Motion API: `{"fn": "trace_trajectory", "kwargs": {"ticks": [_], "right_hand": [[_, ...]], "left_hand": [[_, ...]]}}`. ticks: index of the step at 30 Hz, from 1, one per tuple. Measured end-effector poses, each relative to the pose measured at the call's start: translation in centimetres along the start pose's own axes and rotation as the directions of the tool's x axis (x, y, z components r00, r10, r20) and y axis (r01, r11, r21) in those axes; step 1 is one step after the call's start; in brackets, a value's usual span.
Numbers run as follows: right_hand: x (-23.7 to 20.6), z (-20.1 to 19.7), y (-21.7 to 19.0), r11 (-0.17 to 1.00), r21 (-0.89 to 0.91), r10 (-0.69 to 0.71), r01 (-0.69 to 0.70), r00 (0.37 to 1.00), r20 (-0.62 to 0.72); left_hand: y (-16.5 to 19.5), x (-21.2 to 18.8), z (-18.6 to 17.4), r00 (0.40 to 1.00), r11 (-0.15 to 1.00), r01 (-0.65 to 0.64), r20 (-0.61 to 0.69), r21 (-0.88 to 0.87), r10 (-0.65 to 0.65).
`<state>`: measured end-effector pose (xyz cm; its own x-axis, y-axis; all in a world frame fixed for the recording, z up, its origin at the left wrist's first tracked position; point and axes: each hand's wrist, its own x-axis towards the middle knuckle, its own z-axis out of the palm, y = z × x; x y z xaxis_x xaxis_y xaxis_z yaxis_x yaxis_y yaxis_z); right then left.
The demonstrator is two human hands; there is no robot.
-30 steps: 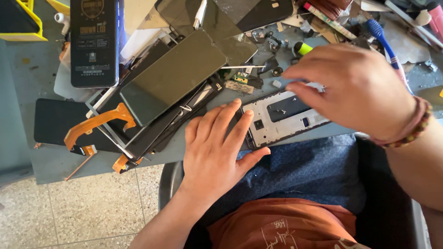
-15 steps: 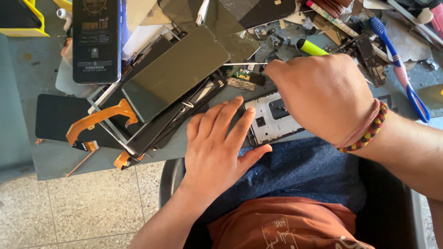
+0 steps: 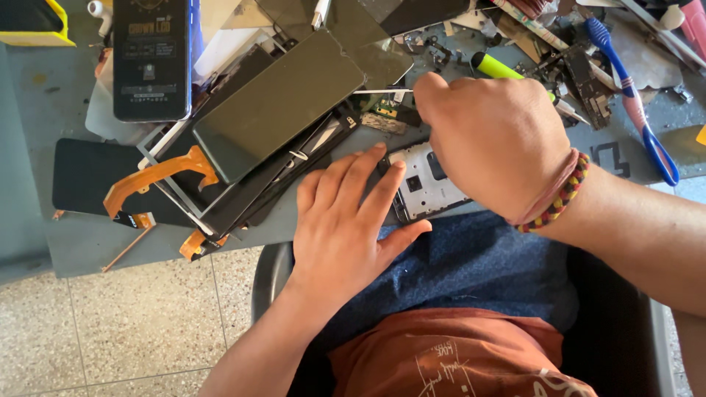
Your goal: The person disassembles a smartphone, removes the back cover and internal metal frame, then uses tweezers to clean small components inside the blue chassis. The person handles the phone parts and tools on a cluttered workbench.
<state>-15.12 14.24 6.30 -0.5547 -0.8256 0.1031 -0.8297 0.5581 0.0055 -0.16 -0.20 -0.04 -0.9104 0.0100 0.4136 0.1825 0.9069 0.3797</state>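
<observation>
Shift since a second ago: right hand (image 3: pixel 496 151) now clenched on yellow-handled screwdriver (image 3: pixel 500 68), over opened phone frame (image 3: pixel 426 184) at workbench (image 3: pixel 88 242) near edge. Left hand (image 3: pixel 346 220) flat, open, bracing frame. Suggests screw work under way.
</observation>
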Motion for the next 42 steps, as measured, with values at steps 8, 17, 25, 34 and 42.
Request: {"fn": "trace_trajectory", "kwargs": {"ticks": [8, 17, 25, 34, 42], "right_hand": [[-0.3, -0.1, 3.2, 0.974, 0.224, -0.001, 0.015, 0.998, -0.062], [-2.9, -1.4, 7.9, 0.922, 0.276, 0.298, -0.271, 0.953, -0.062], [-3.8, -1.4, 8.3, 0.974, 0.206, 0.103, -0.091, 0.993, -0.048], [-3.4, -0.5, 9.0, 0.96, 0.277, -0.046, 0.044, 0.999, 0.0], [-3.1, -0.2, 9.0, 0.996, 0.085, -0.026, 0.027, 1.0, -0.012]], "left_hand": [[-0.1, 0.0, 0.2, 1.0, 1.0, -0.013, -0.008, 0.009, 0.013], [0.0, 0.0, -0.2, 1.0, 0.999, -0.02, -0.014, -0.025, 0.02], [0.0, 0.2, -0.3, 1.0, 0.999, -0.027, -0.004, -0.029, 0.027], [0.0, 0.2, -0.5, 0.999, 0.999, -0.027, 0.016, -0.033, 0.028], [0.0, 0.1, -0.4, 1.0, 0.998, -0.027, 0.003, -0.052, 0.027]]}}
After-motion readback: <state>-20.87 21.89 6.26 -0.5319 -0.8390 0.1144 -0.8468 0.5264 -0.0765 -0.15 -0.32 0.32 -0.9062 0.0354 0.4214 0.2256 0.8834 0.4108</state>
